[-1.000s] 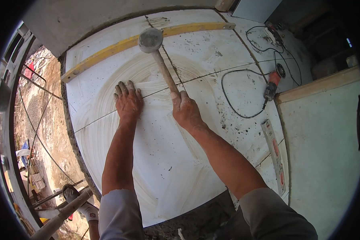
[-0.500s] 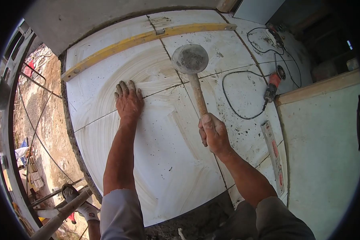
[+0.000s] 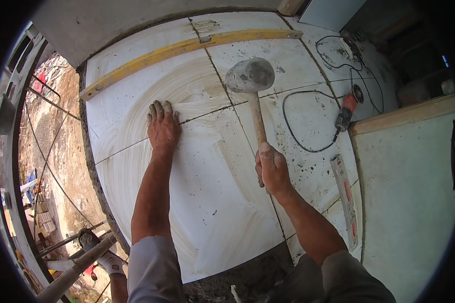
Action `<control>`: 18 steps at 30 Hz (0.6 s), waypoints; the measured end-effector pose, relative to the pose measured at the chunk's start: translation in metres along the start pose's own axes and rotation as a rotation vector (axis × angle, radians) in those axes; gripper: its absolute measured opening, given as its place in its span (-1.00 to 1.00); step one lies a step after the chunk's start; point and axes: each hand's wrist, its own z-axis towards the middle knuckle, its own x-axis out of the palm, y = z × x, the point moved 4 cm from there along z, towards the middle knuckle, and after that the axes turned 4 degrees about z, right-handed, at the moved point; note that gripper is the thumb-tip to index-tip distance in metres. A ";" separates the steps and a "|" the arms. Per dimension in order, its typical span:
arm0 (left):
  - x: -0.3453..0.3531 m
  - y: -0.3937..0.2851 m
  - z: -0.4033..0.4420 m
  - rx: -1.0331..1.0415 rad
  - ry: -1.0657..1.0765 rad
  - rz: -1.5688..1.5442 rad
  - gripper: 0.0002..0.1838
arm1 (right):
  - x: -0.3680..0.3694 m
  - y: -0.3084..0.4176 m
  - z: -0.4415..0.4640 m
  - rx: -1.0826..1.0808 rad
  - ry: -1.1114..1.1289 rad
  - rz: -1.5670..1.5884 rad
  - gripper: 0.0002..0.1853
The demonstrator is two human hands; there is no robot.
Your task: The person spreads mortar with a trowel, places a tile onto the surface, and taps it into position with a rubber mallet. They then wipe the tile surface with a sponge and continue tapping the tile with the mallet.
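My right hand (image 3: 272, 169) is wrapped round the wooden handle of a rubber mallet (image 3: 251, 76). The mallet's dusty grey head is raised over the tiles. My left hand (image 3: 163, 125) rests flat, fingers stretched out, by the joint between two large white floor tiles (image 3: 197, 187). Smeared, dried mortar streaks and small crumbs mark the tile surface. Beyond the left hand, a long yellow level (image 3: 156, 58) lies across the far tiles.
At the right lie a red angle grinder (image 3: 346, 111) with its black cord and a second level (image 3: 346, 197). Wet dark mortar (image 3: 247, 275) borders the near tile edge. On the left are a drop, scaffold poles (image 3: 78, 267) and another person's shoe and leg (image 3: 106, 257).
The mallet has shifted slightly right and its head has tilted, showing more of its side. My left hand stays in place on the tile.
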 end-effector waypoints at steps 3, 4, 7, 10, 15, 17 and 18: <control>-0.001 0.000 0.001 -0.009 0.009 -0.002 -0.48 | -0.009 0.043 -0.014 -0.233 -0.027 0.156 -0.41; -0.001 0.001 0.001 -0.012 0.011 0.004 -0.48 | -0.008 0.047 -0.017 -0.349 -0.046 0.211 -0.42; 0.001 0.003 0.000 -0.012 0.041 -0.016 -0.49 | 0.009 0.002 -0.025 -0.453 0.041 0.188 -0.43; 0.005 0.001 0.000 0.014 0.016 -0.017 -0.50 | 0.032 -0.058 -0.032 -0.147 -0.046 -0.084 -0.44; 0.006 0.002 0.000 0.035 -0.026 -0.024 -0.52 | 0.030 0.025 -0.023 -0.137 0.055 0.002 -0.45; 0.003 0.001 0.004 0.024 -0.023 -0.032 -0.52 | 0.025 0.048 -0.019 -0.197 0.046 0.079 -0.44; 0.002 0.002 0.001 0.015 -0.004 -0.037 -0.53 | 0.024 0.052 -0.019 -0.239 0.037 0.161 -0.42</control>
